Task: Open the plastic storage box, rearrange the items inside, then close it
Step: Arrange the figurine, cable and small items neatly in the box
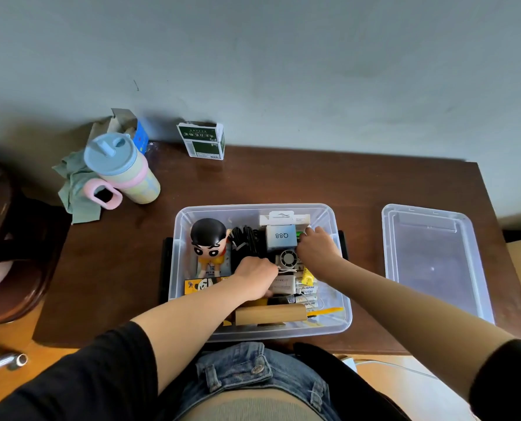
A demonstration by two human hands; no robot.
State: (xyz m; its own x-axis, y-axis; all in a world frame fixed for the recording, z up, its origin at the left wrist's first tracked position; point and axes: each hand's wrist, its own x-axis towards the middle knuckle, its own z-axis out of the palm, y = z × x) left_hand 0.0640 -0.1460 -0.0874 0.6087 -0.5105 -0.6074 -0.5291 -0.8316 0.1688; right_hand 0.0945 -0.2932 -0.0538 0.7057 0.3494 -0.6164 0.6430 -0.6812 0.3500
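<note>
Both hands are down inside the open box (189,214), which sits at the near middle of the brown counter (283,180). The left hand (254,279) lies knuckles-up over small items at the box's centre, fingers curled under — what it holds, if anything, I cannot tell. The right hand (317,249) reaches to the far right corner, fingertips pinching something green beside the grey Q88 carton (280,237). A figurine (209,246) lies along the left wall, black cable (245,240) beside it. The lid (435,259) rests well apart on the right. A tumbler (122,168) and a green carton (203,142) stand far left.
</note>
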